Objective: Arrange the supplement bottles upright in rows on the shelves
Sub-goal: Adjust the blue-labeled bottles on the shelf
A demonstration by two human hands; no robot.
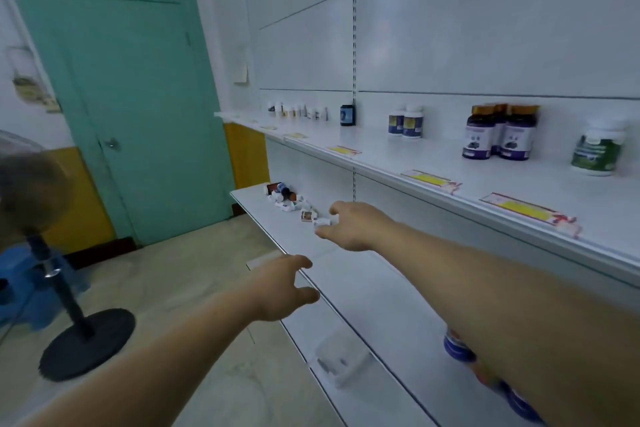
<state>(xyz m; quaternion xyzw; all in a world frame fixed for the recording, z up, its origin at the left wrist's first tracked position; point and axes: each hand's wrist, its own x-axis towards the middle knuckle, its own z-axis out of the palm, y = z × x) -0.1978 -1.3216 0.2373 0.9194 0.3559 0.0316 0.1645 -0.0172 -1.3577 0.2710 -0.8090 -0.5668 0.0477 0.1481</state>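
White shelves run along the wall beside a teal door (131, 87). On the lower shelf (349, 291), a pile of small bottles (289, 199) lies tumbled at 11 o'clock. The right hand (349, 225) reaches them, fingers spread around a white bottle (323, 220). The left hand (282, 286) hovers open at the shelf edge. Upright bottles (498, 135) line the upper shelf (450, 163).

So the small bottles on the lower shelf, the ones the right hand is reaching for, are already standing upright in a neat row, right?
Not quite. The head view shows the small bottles on the lower shelf lying tipped over in a loose pile, not upright in a row. The right hand is indeed reaching for them.
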